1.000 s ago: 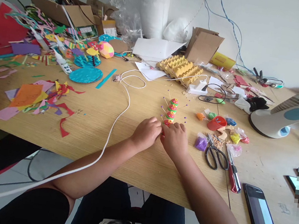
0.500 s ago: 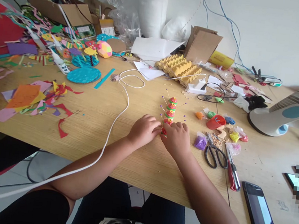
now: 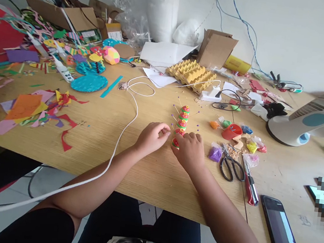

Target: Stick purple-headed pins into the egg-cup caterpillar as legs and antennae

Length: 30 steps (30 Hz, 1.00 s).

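Note:
A caterpillar-like row of red and green humps [image 3: 183, 115] with small yellow rings lies on the wooden table, thin purple-tipped sticks poking out on both sides. My right hand [image 3: 190, 150] rests at its near end, fingers curled against the lowest humps and partly covering them. Just left of the row, my left hand [image 3: 153, 137] is apart from it, thumb and fingertips pinched together; anything between them is too small to name.
To the right lie black scissors [image 3: 227, 167], a red cutter [image 3: 251, 191], a red cup [image 3: 231, 132], clay bags and a phone [image 3: 282, 231]. A white cable [image 3: 113, 157] crosses my left forearm. Egg trays [image 3: 189, 74] stand behind; paper scraps [image 3: 24, 106] lie left.
My left hand has drawn back left, away from the red and green row. My right hand stays at its near end, and more of the lowest hump shows. The view has shifted slightly.

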Tool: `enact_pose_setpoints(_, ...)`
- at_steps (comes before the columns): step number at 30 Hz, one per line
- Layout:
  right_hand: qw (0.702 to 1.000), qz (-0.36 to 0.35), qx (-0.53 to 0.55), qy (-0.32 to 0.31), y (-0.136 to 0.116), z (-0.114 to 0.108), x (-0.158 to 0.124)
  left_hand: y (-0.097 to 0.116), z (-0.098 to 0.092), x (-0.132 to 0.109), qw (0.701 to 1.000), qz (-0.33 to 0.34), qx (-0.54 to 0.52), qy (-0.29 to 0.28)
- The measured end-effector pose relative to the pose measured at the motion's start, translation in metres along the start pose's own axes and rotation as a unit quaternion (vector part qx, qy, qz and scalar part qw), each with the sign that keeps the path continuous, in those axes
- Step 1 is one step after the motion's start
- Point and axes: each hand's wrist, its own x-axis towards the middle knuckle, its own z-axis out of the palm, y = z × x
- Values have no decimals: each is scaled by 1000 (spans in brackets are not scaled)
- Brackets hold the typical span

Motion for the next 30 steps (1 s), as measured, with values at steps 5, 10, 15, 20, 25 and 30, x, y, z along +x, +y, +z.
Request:
enact_pose_setpoints(5, 1000, 5, 13, 12, 3, -8, -2, -7, -6, 5, 1000, -19, 14, 11)
enact_pose_setpoints(10, 996, 24, 43, 68, 20, -30, -7, -15, -8, 4, 994, -34, 40, -98)
enact_pose_setpoints(15, 980, 58, 99, 165, 45, -44, -23, -15, -3, 0, 981, -43, 106, -158)
enact_pose_setpoints(20, 959, 45, 176, 218, 38, -32, -42, -14, -8, 1, 980, -9, 118, -162)
enact_pose_setpoints(25, 957, -56, 200, 204, 15, -3, -49, -4, -21, 1, 983, -1, 99, -156)
enact_pose_setpoints(30, 967, -125, 154, 159, 4, 14, -49, 11, -24, -2, 962, -109, -89, -235)
